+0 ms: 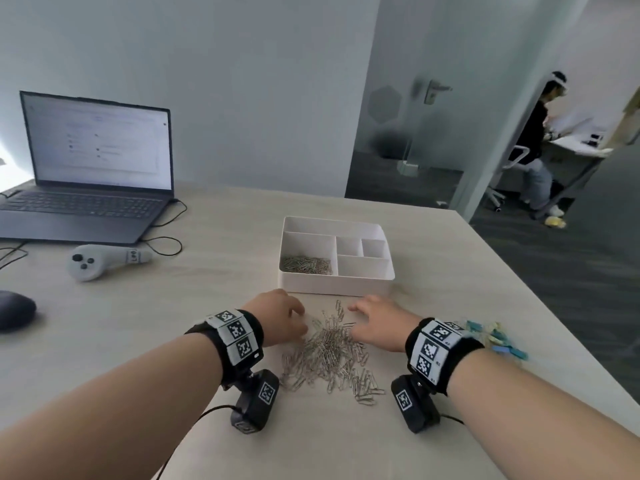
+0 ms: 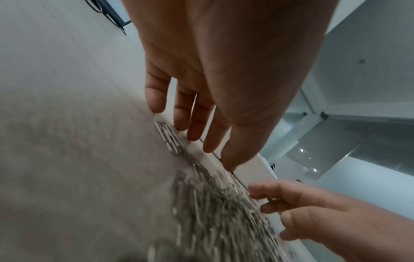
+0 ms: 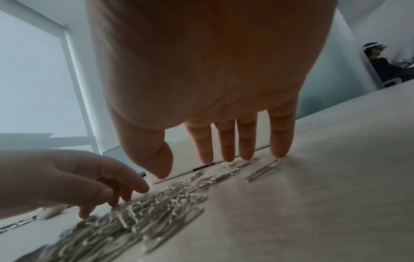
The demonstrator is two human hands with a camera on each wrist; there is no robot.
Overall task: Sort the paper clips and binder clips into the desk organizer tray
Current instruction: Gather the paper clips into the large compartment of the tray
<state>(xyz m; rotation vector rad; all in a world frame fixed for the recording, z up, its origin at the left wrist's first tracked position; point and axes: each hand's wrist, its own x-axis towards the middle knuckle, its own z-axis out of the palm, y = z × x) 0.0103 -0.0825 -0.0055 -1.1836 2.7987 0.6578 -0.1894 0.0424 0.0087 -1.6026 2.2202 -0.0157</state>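
Both hands hold nothing. The left hand (image 1: 282, 315) has its fingers loosely bent, with the tips down on the left side of the paper clips (image 1: 329, 355) pile. The right hand (image 1: 379, 323) has straight, slightly spread fingers, tips on the table (image 1: 138, 323) at the pile's right edge.

The pile lies just before the desk organizer tray (image 1: 336, 287). Its front-left compartment already holds some clips; the other compartments look empty. The binder clips (image 1: 495, 339) wait untouched at the right. I judge the task is at an early stage.

Paper clips (image 1: 329, 355) lie before the tray (image 1: 336, 284), binder clips (image 1: 498, 339) right.
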